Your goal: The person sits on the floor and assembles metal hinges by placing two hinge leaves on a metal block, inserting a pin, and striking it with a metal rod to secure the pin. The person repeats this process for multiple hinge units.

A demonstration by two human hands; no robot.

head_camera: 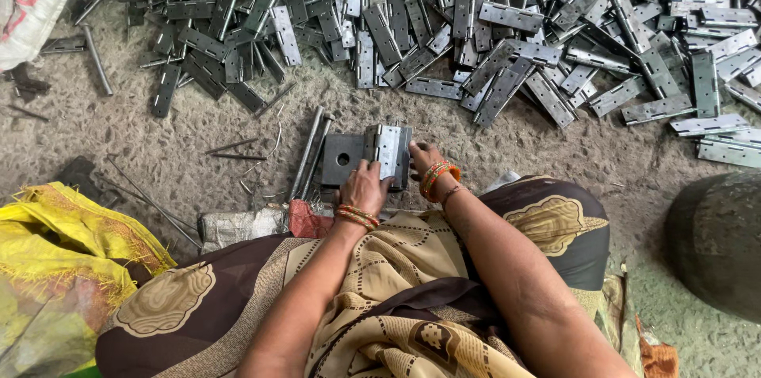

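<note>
Gritty floor [198, 128], hinge heap [491, 21] beyond both hands' hinge [390, 150].

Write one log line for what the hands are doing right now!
left hand: on hinge | right hand: at hinge's right edge | hinge: atop dark block | beyond: hinge pile on floor
</note>
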